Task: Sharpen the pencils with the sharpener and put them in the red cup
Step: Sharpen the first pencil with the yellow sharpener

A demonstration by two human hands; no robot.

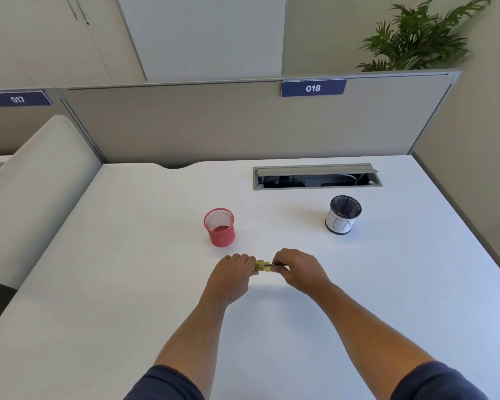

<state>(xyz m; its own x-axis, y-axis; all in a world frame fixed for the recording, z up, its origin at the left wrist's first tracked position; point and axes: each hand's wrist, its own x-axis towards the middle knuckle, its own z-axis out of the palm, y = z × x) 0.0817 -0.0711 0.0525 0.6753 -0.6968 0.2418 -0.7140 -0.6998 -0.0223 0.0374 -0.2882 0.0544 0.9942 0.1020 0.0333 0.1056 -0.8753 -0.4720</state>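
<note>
My left hand (233, 274) grips a small yellow sharpener (261, 266) just above the white desk. My right hand (298, 269) pinches a dark pencil (276, 265) whose tip sits in the sharpener; most of the pencil is hidden inside my fingers. The two hands are close together at the desk's middle. The red mesh cup (220, 227) stands upright a little beyond my left hand, with nothing visible inside it.
A black mesh cup with a white paper label (343, 215) stands at the right rear. Behind it lies an open cable hatch (316, 176) in the white desk (127, 269). A grey partition (228, 125) closes the far edge.
</note>
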